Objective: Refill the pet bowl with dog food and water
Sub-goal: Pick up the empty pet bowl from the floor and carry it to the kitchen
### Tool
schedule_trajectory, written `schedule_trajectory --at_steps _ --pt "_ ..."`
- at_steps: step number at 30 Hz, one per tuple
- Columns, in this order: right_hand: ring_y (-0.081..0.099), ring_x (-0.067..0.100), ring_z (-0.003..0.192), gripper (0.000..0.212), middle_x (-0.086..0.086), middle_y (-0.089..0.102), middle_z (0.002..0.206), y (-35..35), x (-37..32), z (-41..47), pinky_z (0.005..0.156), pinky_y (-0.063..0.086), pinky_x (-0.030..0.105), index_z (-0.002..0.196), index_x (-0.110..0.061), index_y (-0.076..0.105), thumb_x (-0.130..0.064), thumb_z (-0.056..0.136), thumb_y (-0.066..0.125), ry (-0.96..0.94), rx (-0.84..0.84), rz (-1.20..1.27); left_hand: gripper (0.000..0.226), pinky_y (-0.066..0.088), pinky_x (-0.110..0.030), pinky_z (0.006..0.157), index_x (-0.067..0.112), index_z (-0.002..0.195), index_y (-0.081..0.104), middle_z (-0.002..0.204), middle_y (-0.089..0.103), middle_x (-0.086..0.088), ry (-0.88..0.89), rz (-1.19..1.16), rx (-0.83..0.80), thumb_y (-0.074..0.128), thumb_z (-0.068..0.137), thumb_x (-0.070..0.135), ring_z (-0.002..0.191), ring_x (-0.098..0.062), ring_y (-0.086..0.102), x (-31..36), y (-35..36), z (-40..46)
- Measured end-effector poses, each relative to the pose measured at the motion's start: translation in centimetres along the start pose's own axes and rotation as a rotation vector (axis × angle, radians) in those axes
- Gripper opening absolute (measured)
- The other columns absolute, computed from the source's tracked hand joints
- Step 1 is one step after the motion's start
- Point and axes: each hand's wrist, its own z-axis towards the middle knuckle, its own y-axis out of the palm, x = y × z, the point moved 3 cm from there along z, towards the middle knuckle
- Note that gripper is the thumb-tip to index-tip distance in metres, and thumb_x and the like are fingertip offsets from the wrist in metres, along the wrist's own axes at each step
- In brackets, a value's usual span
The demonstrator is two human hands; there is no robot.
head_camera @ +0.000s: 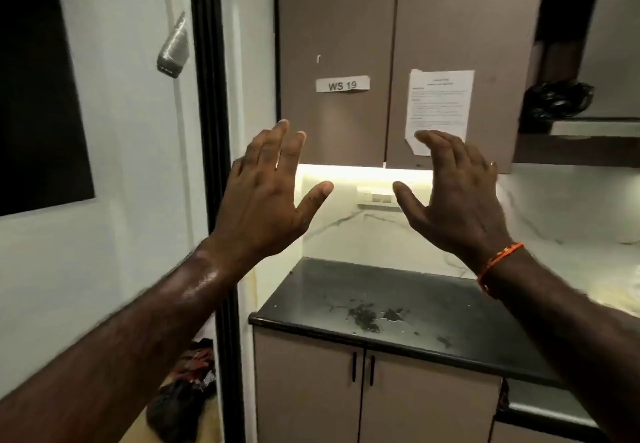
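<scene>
My left hand (268,193) and my right hand (453,193) are both raised in front of me, backs toward the camera, fingers spread and holding nothing. They hover above a black countertop (426,307) and below a brown wall cabinet (346,27). An orange thread band circles my right wrist. No pet bowl, dog food or water is in view.
The cabinet carries a "WS 19" label (342,84) and a taped paper sheet (439,103). The countertop has dark crumbs and wet smears (367,316). Base cabinet doors (311,390) stand below. A black door frame (211,131) rises at left, with dark bags (187,394) on the floor.
</scene>
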Motion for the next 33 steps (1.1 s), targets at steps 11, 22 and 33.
schedule_trajectory --at_steps 11,22,33 --pt "0.034 0.033 0.146 0.081 0.011 0.036 0.159 10.0 -10.9 -0.6 0.115 0.035 0.053 0.153 -0.012 0.037 -0.047 0.086 0.067 -0.137 -0.136 0.397 0.091 0.026 -0.055 0.121 0.016 0.162 0.027 0.172 0.015 -0.012 -0.209 0.287 -0.135 0.042 0.094 0.075 0.158 -0.032 0.017 -8.0 -3.3 -7.4" --pt "0.026 0.028 0.151 0.089 0.007 0.025 0.166 19.4 -23.7 -3.3 0.117 0.032 0.05 0.157 -0.015 0.031 -0.053 0.084 0.065 -0.26 -0.276 0.649 0.097 0.017 -0.051 0.123 0.023 0.165 0.014 0.174 0.001 -0.008 -0.458 0.513 -0.193 0.032 0.091 0.083 0.16 -0.029 0.006 -18.0 -5.6 -15.2" --pt "0.027 0.026 0.15 0.088 0.006 0.026 0.166 27.8 -31.5 -5.4 0.115 0.032 0.05 0.157 -0.017 0.03 -0.051 0.086 0.068 -0.347 -0.412 0.818 0.098 0.01 -0.047 0.124 0.026 0.165 0.005 0.174 -0.01 -0.004 -0.683 0.597 -0.316 0.026 0.089 0.084 0.16 -0.026 -0.004 -23.8 -4.2 -20.9"
